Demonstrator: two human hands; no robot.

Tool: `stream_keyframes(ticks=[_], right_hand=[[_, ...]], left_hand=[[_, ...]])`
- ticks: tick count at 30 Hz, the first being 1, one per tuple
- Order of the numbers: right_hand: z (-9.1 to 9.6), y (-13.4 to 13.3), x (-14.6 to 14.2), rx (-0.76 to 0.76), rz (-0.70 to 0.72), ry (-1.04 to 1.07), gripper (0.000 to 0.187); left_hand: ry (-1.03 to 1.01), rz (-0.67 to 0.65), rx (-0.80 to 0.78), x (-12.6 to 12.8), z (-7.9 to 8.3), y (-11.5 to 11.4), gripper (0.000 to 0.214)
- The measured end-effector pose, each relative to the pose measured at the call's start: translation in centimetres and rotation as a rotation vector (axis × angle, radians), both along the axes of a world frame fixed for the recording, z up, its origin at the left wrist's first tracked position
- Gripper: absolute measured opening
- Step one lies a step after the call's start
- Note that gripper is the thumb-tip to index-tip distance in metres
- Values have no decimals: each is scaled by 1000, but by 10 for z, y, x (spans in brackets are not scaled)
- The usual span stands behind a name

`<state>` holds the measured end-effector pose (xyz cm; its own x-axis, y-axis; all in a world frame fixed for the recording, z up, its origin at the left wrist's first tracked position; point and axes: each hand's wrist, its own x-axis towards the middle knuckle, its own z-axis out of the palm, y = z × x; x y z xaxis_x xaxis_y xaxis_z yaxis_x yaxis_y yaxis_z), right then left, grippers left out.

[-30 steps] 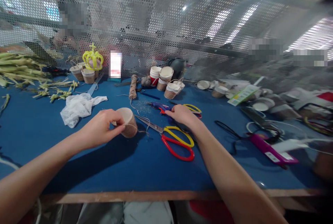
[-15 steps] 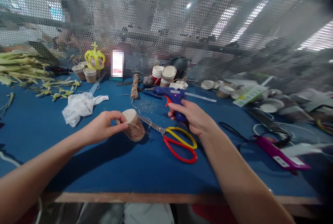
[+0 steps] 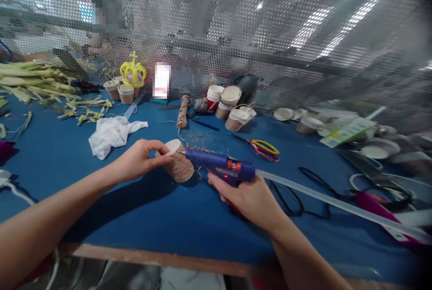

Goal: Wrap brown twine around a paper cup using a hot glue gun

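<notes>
My left hand (image 3: 140, 159) pinches a paper cup wrapped in brown twine (image 3: 178, 164), lying on its side on the blue table (image 3: 162, 218). My right hand (image 3: 248, 198) grips a blue hot glue gun (image 3: 219, 166) with a long clear glue stick (image 3: 330, 202) trailing out to the right. The gun's nozzle touches the twine on the cup's upper side. A strand of twine runs from the cup back to a twine spool (image 3: 182, 111).
Red-and-yellow scissors (image 3: 261, 147) lie behind the gun. Several paper cups (image 3: 232, 103) stand by a perforated metal screen (image 3: 236, 24). A white cloth (image 3: 113, 131), green leaves (image 3: 37, 81), a yellow crown (image 3: 133, 72) sit left. Black cords (image 3: 303, 195) and clutter fill the right.
My right hand picked up the glue gun from the table, swung it round and brought its nozzle to the cup. My left hand kept hold of the cup.
</notes>
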<state>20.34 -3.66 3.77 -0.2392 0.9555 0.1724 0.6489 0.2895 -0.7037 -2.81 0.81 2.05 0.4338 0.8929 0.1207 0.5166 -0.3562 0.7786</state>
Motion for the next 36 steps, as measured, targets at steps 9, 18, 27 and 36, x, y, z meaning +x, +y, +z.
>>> stream_keyframes(ticks=[9,18,27,36], right_hand=[[-9,6,9,176,129,-254,20],[-5,6,7,389,219,-555,32],[-7,4,9,381,227,-494,30],[4,-1,-5,245,74,-368,18]], left_hand=[[-8,-4,17,0,-1,-1,25],[-33,-14,44,-1,-1,-1,29],[-1,-14,72,-1,-4,0,42],[30,0,50,-1,-3,-1,44]])
